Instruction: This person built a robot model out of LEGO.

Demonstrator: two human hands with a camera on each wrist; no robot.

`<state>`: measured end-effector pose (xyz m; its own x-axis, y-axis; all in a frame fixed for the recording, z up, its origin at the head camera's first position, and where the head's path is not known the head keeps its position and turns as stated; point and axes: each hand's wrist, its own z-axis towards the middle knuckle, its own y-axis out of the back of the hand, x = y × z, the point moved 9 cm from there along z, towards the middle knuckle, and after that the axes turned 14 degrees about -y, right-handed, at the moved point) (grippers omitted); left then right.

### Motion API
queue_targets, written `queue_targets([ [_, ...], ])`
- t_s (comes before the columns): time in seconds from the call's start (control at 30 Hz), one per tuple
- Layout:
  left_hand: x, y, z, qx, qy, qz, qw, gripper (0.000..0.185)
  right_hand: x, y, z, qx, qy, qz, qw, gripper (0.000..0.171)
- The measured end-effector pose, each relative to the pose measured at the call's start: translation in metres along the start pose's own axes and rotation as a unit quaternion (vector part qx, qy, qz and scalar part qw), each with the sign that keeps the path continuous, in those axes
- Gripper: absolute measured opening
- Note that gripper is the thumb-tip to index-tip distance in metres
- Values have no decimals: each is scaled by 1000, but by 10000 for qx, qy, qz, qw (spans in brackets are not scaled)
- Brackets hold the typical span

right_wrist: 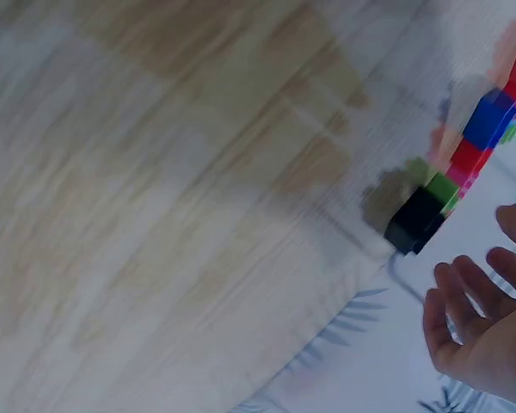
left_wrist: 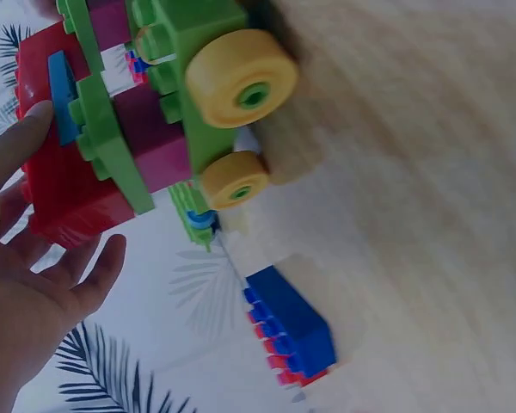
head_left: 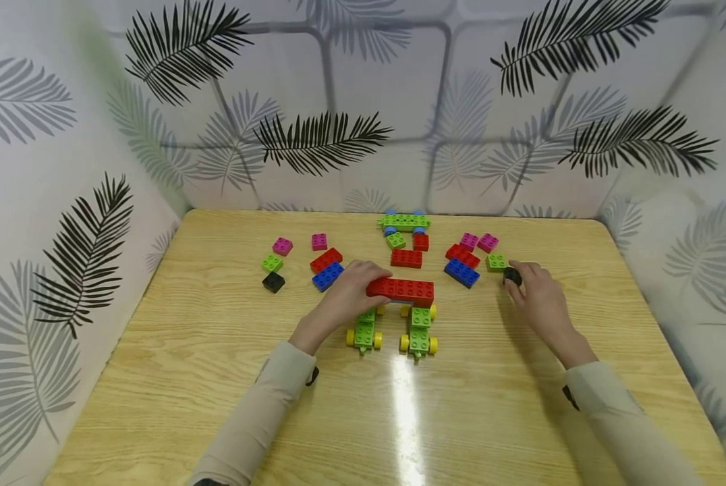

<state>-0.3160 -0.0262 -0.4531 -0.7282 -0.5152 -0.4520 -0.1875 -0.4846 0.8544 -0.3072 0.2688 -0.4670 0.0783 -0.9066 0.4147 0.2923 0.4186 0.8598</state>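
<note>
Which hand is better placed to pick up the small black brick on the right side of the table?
Right. The right hand is already at the small black brick, fingers touching or nearly touching it. The left hand rests on the long red brick across the two green wheeled pieces.

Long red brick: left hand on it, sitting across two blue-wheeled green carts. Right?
Not quite. The left hand does rest on the long red brick across two green carts, but their wheels are yellow, as head and left wrist views show.
</note>
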Motion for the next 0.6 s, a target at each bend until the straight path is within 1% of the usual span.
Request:
queue_targets([
  [0.13,-6,-2,7,233,1,141,9996,46,-19,1,1,291,-218,-162,9992,42],
  [0.27,-5,-8,7,360,102,-34,9993,44,-27,-9,2,672,-271,-269,9970,45],
  [0.43,-4,-12,6,361,153,-128,9992,43,-31,-19,4,941,-372,-348,9943,42],
  [0.6,-7,-12,7,285,106,-190,9994,42,-33,-23,3,1115,-856,-126,9900,36],
])
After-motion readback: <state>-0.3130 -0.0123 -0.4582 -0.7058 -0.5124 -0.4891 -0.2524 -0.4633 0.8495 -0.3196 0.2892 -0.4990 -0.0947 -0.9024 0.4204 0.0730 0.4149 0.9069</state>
